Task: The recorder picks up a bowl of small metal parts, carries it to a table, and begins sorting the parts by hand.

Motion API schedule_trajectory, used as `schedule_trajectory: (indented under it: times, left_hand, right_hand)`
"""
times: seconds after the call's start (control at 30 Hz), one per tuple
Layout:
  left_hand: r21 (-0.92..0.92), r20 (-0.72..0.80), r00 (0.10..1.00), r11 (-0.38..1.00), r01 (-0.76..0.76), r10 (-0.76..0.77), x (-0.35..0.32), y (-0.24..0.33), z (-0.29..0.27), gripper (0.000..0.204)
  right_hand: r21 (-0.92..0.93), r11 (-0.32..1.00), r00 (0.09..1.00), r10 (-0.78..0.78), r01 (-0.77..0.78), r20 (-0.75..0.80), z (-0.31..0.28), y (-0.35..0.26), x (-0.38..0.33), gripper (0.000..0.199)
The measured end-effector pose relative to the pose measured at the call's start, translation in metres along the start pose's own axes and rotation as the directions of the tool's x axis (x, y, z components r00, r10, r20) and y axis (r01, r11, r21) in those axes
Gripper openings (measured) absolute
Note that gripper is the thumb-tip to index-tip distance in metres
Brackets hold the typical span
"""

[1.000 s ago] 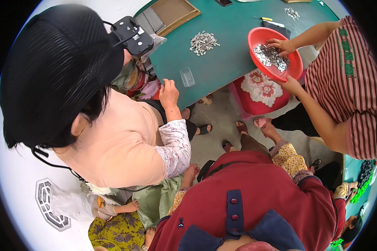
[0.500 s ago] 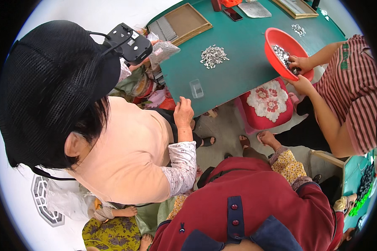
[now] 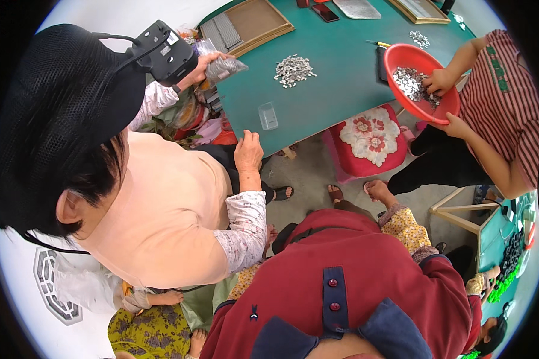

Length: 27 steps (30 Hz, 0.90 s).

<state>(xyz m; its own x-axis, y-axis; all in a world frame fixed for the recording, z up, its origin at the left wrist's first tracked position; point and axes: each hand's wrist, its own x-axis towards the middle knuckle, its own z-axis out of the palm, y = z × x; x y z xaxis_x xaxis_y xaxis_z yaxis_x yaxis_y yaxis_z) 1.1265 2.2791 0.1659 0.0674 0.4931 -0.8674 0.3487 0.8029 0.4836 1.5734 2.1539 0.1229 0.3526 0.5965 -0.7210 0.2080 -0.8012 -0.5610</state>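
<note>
Head view: my right hand [image 3: 377,190] curls, seemingly empty; left hand [image 3: 271,233], cannot tell; red stool [image 3: 347,157] probably light, soft-topped: grip its edge.

Dark phone [image 3: 325,12], wooden tray [image 3: 256,23], grey sheet [image 3: 357,8]

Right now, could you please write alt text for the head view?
The wearer's right hand is near a red stool by a green table bearing piled silvery pieces. One co-worker has a hand in a red bowl of silvery pieces; another, in a black cap, holds a clear bag.
</note>
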Motion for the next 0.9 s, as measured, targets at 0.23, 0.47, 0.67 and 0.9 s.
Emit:
schedule_trajectory:
  times: [0.23, 0.47, 0.67, 0.9]
  left_hand:
    - [-0.084, 0.020, 1.000, 0.996, 0.021, -0.019, 0.024, 0.002, 0.010, 0.014]
    - [-0.004, -0.007, 0.999, 0.999, 0.039, -0.039, 0.011, 0.023, 0.027, 0.014]
    - [-0.026, 0.020, 1.000, 1.000, 0.008, -0.008, 0.009, 0.016, 0.027, 0.015]
    - [-0.072, 0.014, 0.999, 0.996, 0.047, -0.046, 0.008, 0.009, 0.034, 0.016]
  right_hand:
    - [-0.004, 0.998, 0.998, 0.058, -0.058, -0.005, -0.009, -0.003, -0.018, 0.015]
    - [0.211, 0.971, 0.987, 0.136, -0.116, -0.084, -0.012, 0.013, -0.024, 0.014]
    - [0.090, 0.988, 0.992, 0.127, -0.127, 0.007, -0.015, 0.009, -0.023, 0.012]
    - [0.089, 0.990, 0.994, 0.113, -0.113, 0.003, -0.019, 0.000, -0.025, 0.011]
